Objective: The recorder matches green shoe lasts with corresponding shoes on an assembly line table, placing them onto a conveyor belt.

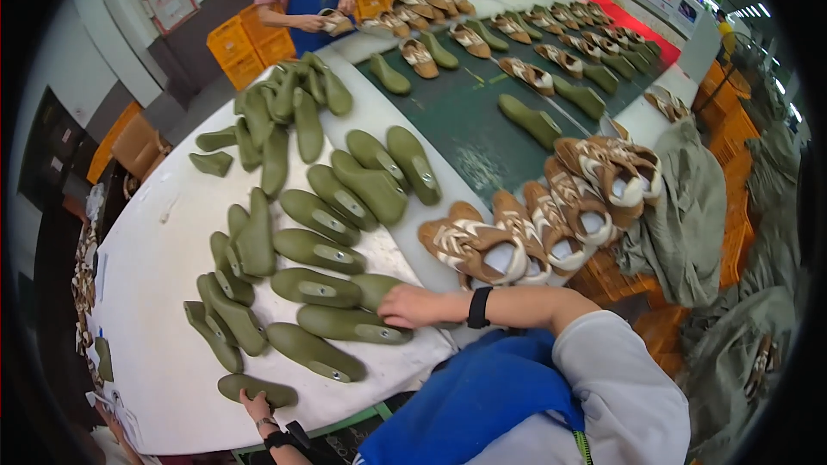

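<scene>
Green shoe lasts [314, 249] lie in rows on the white table [164, 293], several with metal-rimmed holes in their tops. At the near edge, my left hand [256, 407] grips a green last [274, 392] by its side, thumb and fingers on it. My right hand [415, 306] reaches in from the right with curled fingers. Its fingertips rest at the end of another last [353, 325], and beside them a neighbouring last [376, 289] is partly covered. The undersides of my right fingers are hidden.
Brown-and-white shoes [482, 245] stand clustered right of my right arm. A green conveyor [474, 138] carries lasts and shoes. More lasts [276, 103] are heaped farther back. Across the table a person in a blue apron [312, 0] handles a shoe. Orange crates [237, 47] stand behind.
</scene>
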Available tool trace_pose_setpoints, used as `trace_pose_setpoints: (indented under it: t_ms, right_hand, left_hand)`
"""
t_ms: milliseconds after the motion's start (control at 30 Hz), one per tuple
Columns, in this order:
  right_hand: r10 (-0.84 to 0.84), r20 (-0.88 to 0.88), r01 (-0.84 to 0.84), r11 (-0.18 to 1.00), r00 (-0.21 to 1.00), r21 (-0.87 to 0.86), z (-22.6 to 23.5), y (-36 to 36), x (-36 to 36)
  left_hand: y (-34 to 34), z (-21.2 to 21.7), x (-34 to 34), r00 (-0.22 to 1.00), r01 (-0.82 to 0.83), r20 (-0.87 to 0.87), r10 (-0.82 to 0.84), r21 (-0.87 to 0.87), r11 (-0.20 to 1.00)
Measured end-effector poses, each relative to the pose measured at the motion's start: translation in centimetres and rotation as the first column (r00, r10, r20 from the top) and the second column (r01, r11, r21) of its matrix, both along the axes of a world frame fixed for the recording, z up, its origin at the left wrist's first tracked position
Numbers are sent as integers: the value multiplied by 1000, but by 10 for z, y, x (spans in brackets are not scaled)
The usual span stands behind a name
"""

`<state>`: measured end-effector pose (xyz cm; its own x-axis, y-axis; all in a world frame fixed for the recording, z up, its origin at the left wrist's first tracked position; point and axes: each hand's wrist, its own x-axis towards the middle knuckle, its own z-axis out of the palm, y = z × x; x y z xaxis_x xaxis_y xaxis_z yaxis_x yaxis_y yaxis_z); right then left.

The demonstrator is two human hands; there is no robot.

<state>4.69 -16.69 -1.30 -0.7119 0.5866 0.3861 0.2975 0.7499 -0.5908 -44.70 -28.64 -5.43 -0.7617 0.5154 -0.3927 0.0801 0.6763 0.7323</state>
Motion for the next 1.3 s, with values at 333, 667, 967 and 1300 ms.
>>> trace_pose_setpoints:
  t_ms: [333,667,967,1300]
  right_hand:
    - [-433,489,486,874,757,22,96,-64,191]
    - [-370,388,437,894,844,-99,150,19,235]
    - [-6,614,329,848,789,-415,255,221,278]
    - [-695,481,809,585,534,-53,57,354,357]
  left_hand:
    - [-46,31,180,948,302,23,-318,253,919]
    - [16,87,385,502,801,-716,-485,174,572]
    - [77,31,469,278,724,-835,-474,-143,675]
    - [74,28,475,367,620,-847,-384,-85,780]
